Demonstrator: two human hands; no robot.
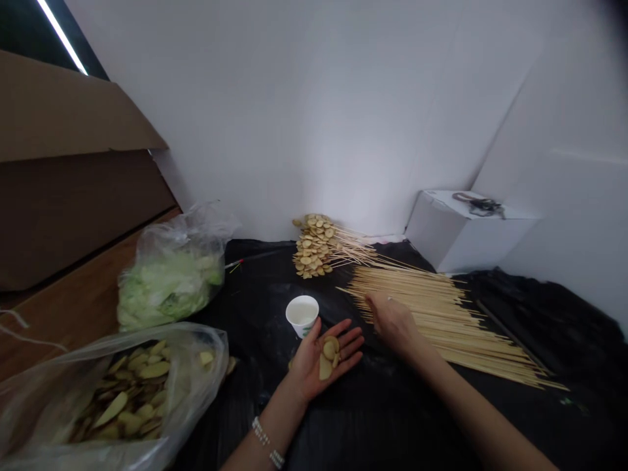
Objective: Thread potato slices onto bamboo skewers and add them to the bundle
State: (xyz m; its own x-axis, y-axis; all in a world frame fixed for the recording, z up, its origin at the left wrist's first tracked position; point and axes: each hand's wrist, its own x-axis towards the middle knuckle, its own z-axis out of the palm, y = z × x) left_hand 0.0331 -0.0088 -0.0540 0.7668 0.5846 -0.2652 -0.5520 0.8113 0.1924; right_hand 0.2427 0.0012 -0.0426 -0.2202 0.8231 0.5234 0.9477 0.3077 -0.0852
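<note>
My left hand [314, 366] is palm up with its fingers spread, and several thin potato slices [330, 349] rest on the palm. Just behind its thumb stands a white paper cup [301, 313] with pale liquid in it. My right hand [392, 320] reaches down to the left ends of a wide layer of bamboo skewers [441, 307]. Its fingers are pinched together there on a skewer, though the fingertips are partly hidden. Beyond both hands lies a pile of skewered potato slices [314, 245], their sticks pointing right.
At the left, an open plastic bag [196, 386] holds many potato slices. Behind it sits a clear bag of pale green leaves [171, 284]. A white box [471, 229] stands at the back right, and a cardboard box [73, 190] at the far left. Black plastic sheeting [255, 288] covers the surface.
</note>
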